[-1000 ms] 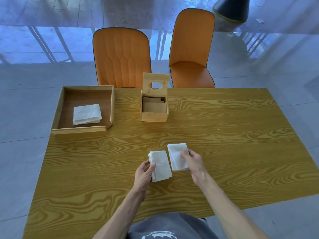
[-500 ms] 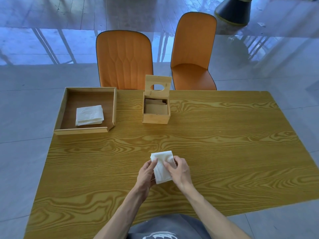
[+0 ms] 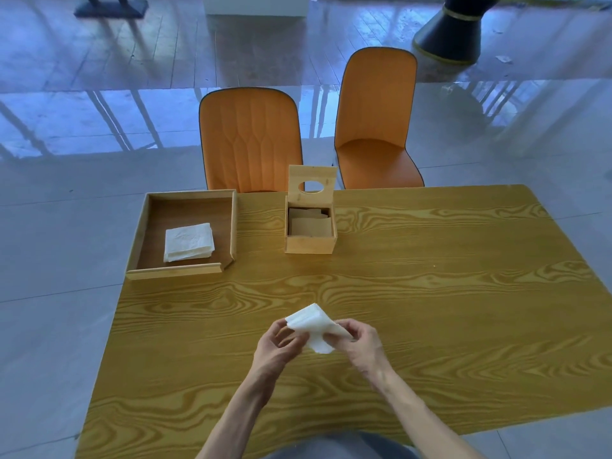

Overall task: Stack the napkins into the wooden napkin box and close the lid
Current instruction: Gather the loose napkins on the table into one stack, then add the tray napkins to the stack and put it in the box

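Having been merged from two separate piles, the white folded paper napkin stack (image 3: 313, 327) is now gripped between the left hand (image 3: 276, 346) and right hand (image 3: 359, 344) above the yellow wood-grain desk (image 3: 430, 293), ready for the open-lidded wooden napkin box (image 3: 310, 226) beyond both hands.

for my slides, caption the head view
Both hands hold a napkin stack above the table; napkin box open.

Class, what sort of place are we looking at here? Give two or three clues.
Probably a dining or café-style room: a wooden table, two orange chairs beside it, a napkin box, and a glossy tiled floor.
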Action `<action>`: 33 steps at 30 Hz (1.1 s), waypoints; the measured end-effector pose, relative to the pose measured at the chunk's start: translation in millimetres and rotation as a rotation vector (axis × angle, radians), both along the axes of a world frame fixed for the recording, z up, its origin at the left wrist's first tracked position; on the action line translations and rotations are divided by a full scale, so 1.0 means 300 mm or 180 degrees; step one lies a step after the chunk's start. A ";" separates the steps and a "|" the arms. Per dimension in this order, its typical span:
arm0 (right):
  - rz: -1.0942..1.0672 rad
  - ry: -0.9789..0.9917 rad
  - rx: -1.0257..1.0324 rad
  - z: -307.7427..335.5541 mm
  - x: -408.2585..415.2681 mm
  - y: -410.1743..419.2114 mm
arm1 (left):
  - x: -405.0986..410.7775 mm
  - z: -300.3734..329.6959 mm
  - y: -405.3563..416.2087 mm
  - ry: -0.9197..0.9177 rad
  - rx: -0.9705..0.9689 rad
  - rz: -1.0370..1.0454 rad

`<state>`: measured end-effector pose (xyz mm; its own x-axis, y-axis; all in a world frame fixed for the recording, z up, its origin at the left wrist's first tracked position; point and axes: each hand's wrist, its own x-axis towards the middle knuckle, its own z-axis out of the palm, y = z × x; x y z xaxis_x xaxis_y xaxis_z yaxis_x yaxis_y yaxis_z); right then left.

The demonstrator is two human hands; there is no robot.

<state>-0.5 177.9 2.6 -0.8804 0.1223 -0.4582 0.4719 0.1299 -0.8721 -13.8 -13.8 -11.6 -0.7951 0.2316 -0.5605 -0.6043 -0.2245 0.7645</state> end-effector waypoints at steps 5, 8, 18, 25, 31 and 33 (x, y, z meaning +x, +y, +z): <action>0.0640 0.0634 0.1692 0.021 -0.030 0.009 | -0.019 -0.028 -0.072 0.0723 -0.1225 -0.0398; 0.1143 0.0801 0.2287 -0.013 -0.028 -0.002 | -0.027 -0.049 -0.097 0.1297 -0.2540 -0.1017; 0.1042 0.0695 0.2284 -0.097 0.019 0.041 | -0.027 -0.009 -0.034 0.1553 -0.3214 -0.1620; 0.1034 0.0726 0.1874 -0.093 -0.009 0.037 | -0.030 -0.027 -0.017 0.1375 -0.2534 -0.1442; 0.0865 0.0750 0.1590 -0.086 -0.030 0.048 | -0.051 -0.031 -0.007 0.1234 -0.2263 -0.1084; 0.0915 0.0639 0.1527 -0.087 -0.034 0.053 | -0.058 -0.039 -0.009 0.1170 -0.2173 -0.1063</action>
<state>-10.8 193.8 -23.6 -0.9726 0.0183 -0.2316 0.1911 0.6299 -0.7528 -31.1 -16.4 -23.4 -0.9042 0.1912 -0.3819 -0.2432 0.5044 0.8285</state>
